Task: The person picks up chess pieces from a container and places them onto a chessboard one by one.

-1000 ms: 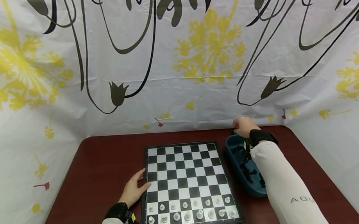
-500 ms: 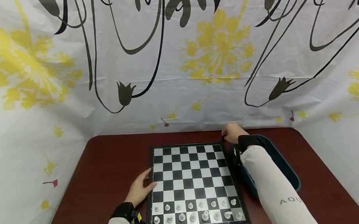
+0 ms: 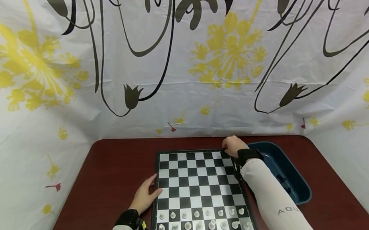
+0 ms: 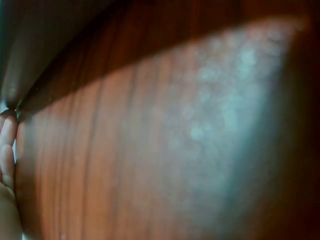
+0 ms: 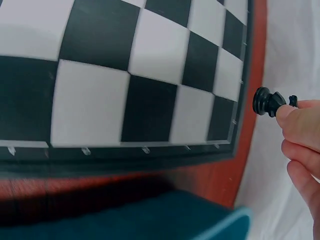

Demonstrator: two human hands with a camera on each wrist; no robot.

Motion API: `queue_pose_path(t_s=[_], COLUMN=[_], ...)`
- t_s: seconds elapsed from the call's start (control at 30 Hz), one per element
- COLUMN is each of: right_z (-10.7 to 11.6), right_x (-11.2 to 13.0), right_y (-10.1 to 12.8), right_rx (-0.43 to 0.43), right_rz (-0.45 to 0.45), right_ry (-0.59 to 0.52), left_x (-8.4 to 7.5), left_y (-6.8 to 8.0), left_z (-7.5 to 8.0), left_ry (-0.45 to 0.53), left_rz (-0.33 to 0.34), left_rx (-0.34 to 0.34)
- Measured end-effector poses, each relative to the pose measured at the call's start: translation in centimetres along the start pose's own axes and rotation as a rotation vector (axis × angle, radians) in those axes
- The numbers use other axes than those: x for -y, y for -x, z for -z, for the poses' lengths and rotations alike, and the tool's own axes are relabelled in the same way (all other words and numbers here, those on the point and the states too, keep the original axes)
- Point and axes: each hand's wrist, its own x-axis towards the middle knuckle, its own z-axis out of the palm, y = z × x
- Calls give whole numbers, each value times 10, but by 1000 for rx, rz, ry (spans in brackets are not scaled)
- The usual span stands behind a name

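A black-and-white chessboard (image 3: 187, 180) lies on the table. White chess pieces (image 3: 212, 225) fill its two near rows; the other squares hold none. Above the board's far right corner, my right hand (image 3: 235, 145) pinches a black chess piece (image 5: 267, 102) between thumb and fingers. In the right wrist view its round base faces the board, and the fingers partly hide its upper part, so its rank is unclear. At the board's left edge rests my left hand (image 3: 144, 197), thumb and fingers spread along the frame. The left wrist view catches only some of its fingers (image 4: 7, 160).
A blue tray (image 3: 305, 187) stands right of the board, partly hidden by the right forearm, with black pieces (image 3: 282, 180) in it. The dark red table (image 3: 118, 158) ends against a patterned cloth (image 3: 161, 66) at the back and sides.
The right hand has moved left from over the tray's far end to the board's far right corner, carrying the black piece. The tray has shifted right and turned slightly. The left hand stays at the board.
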Motion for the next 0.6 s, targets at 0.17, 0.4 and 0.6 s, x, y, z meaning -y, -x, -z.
queue_pose_path(t_s=[0.17,0.4,0.6], right_z=[-14,-30,-34], right_x=[4,3,11], right_y=[-3,-11,-12], right_rx=[-21,-46,-49], right_rz=[35,81,49], right_ry=[-35,-50,-48], left_x=[3,2,2], left_y=[-1,0,-2], left_z=[1,1,-1], left_ry=[-24,-12,-19], left_rz=[-7,-1,-1], left_rx=[2,12,4])
